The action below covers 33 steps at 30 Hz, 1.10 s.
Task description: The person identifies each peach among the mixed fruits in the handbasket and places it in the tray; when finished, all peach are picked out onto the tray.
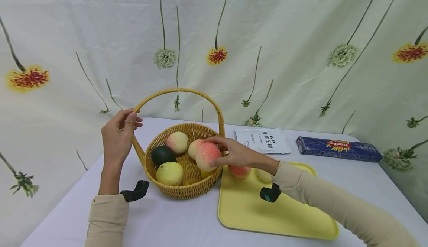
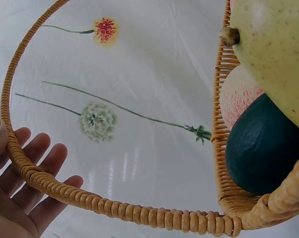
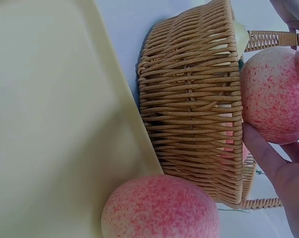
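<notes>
Just above the wicker basket (image 1: pixel 187 187), a pink peach (image 1: pixel 208 156) was grasped by the right hand (image 1: pixel 234 153). Meanwhile, the basket's handle (image 1: pixel 147 100) was pinched by the left hand (image 1: pixel 117 137) on the tabletop (image 1: pixel 167 221).

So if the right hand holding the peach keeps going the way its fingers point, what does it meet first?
Probably the fruit in the basket: the right hand points left with its peach over the rim, another peach just beyond, though depth is unclear.

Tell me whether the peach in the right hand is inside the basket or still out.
Over the rim, not set down: the right hand grips the peach above the basket edge.
</notes>
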{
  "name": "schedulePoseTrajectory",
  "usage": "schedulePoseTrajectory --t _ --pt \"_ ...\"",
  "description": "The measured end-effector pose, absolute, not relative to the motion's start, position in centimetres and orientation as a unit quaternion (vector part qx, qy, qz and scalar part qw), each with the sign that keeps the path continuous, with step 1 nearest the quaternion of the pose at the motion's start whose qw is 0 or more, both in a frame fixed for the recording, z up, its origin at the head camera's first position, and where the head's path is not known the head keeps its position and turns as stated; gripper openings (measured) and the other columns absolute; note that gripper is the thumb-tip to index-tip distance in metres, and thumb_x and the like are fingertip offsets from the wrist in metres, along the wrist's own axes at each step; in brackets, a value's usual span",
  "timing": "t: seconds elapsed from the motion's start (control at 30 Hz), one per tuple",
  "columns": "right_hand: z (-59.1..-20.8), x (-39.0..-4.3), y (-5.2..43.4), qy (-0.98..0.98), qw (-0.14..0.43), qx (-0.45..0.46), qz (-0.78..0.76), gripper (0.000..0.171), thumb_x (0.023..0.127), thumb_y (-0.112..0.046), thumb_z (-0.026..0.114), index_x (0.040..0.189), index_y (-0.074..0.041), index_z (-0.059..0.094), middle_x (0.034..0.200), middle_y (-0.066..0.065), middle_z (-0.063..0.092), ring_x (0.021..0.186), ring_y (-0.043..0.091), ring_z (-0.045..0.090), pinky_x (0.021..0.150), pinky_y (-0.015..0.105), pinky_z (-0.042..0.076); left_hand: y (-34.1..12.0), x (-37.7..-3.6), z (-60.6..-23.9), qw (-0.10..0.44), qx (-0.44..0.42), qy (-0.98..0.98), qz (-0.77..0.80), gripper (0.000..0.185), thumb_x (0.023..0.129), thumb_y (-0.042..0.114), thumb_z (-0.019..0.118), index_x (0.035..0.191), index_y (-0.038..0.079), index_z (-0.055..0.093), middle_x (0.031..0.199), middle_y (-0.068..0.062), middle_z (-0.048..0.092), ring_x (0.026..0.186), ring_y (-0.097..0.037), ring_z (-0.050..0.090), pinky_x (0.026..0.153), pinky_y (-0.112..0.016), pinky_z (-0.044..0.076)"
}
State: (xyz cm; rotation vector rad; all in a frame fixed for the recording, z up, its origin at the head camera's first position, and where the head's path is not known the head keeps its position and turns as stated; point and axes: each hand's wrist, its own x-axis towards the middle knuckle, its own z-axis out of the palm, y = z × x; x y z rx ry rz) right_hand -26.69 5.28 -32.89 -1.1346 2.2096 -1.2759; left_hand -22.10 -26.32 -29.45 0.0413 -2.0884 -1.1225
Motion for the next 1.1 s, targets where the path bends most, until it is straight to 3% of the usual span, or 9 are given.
schedulePoseTrajectory --t 0.4,0.6,0.9,1.1 --pt "-33.1 -26.2 8.0 0.768 0.148 -0.395 -0.483 0.061 0.085 -0.020 0.070 0.141 -0.019 0.045 0.132 0.002 0.051 0.105 0.021 0.058 0.086 0.035 0.053 -26.4 -22.1 -29.4 0.373 0.020 -0.818 -0.438 0.039 0.097 0.038 0.050 0.120 0.010 0.064 0.094 -0.004 0.067 0.079 0.001 0.060 0.075 -0.011 0.048" --pt "-33.3 -25.9 9.3 0.758 0.147 -0.396 -0.497 0.062 0.085 -0.015 0.070 0.142 -0.016 0.044 0.133 0.007 0.051 0.105 0.024 0.057 0.089 0.042 0.051 -26.4 -22.2 -29.5 0.373 0.019 -0.818 -0.438 0.038 0.097 0.038 0.050 0.120 0.011 0.064 0.094 -0.004 0.067 0.079 0.001 0.060 0.075 -0.011 0.048" --pt "-33.7 -25.5 11.2 0.762 0.147 -0.390 -0.495 0.066 0.084 -0.017 0.072 0.143 -0.010 0.043 0.126 0.010 0.055 0.102 0.027 0.056 0.087 0.041 0.053 -26.5 -22.2 -29.5 0.382 0.014 -0.814 -0.438 0.036 0.097 0.036 0.052 0.117 0.009 0.065 0.089 0.001 0.067 0.078 0.000 0.061 0.072 -0.010 0.048" --pt "-33.8 -25.3 12.4 0.772 0.138 -0.377 -0.492 0.067 0.083 -0.014 0.074 0.142 -0.011 0.044 0.131 0.011 0.053 0.102 0.026 0.056 0.087 0.041 0.053 -26.4 -22.2 -29.4 0.375 0.019 -0.818 -0.436 0.038 0.098 0.038 0.050 0.118 0.009 0.064 0.091 -0.001 0.067 0.078 0.002 0.060 0.073 -0.009 0.047"
